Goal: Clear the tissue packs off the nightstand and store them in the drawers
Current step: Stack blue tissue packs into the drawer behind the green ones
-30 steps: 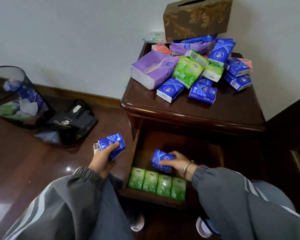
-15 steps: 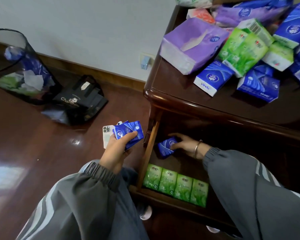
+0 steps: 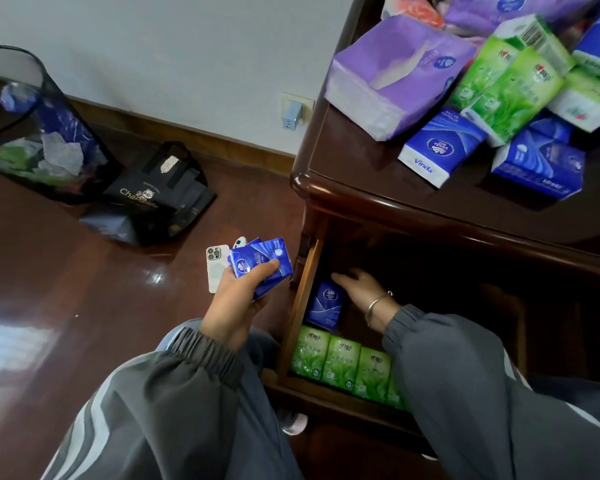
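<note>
The left hand [image 3: 238, 299] grips small blue plastic tissue packs [image 3: 262, 263] beside the open wooden drawer [image 3: 302, 306]. Inside, the right hand [image 3: 359, 291], fingers straight and holding nothing, is just beside an upright blue pack [image 3: 326, 304]; more packs [image 3: 499, 91] crowd the dark wooden nightstand [image 3: 361, 181].

The dark-brown nightstand [image 3: 361, 188] carries blue packs [image 3: 440, 147], green packs [image 3: 513, 95] and a purple pack [image 3: 392, 74].
</note>
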`<state>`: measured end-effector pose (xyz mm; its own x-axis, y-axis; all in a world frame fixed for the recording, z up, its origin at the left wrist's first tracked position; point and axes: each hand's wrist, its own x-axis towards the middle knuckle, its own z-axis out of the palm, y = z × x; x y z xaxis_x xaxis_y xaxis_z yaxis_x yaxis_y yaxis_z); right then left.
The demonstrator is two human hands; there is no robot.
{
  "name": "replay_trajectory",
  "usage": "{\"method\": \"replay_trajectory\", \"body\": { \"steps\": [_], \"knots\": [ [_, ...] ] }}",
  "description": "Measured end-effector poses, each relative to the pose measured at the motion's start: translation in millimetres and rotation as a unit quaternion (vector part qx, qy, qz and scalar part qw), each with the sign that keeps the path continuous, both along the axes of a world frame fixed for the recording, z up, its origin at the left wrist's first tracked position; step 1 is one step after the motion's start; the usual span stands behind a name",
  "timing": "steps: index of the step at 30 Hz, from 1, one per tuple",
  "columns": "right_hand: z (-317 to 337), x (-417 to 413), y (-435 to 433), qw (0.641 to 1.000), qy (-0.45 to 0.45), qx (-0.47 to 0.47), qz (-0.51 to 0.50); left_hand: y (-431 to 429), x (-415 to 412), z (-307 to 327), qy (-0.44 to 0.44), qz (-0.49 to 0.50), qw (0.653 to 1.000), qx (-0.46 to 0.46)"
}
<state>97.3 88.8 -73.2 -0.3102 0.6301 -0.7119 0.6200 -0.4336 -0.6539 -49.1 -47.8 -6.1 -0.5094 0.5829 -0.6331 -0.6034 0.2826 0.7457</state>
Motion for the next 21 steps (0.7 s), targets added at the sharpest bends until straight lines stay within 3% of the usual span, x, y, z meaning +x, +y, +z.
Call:
{"method": "replay_trajectory", "body": {
  "steps": [3, 9, 13, 18, 21],
  "knots": [
    [-1.9, 3.5, -14.8, 0.985, 0.058, -0.155, -0.043, -0.5, 0.1, -1.7, 0.003, -0.016, 1.0, 0.006],
    [8.1, 0.1, -21.3, 0.964, 0.118, -0.23, -0.056, 0.3, 4.8, -0.2, 0.028, -0.084, 0.996, -0.009],
    [29.3, 14.3, -14.8, 0.995, 0.07, -0.07, -0.022, -0.2, 9.5, 2.8, 0.042, -0.159, 0.986, -0.011],
    [76.9, 26.1, -36.2, 0.978, 0.184, 0.014, 0.096, -4.2, 21.2, 12.5, 0.002, -0.293, 0.955, 0.036],
    [96.1, 39.3, -43.1, 0.974, 0.146, 0.092, 0.147, -6.9, 30.2, 18.0, 0.004, -0.362, 0.931, 0.042]
  ]
}}
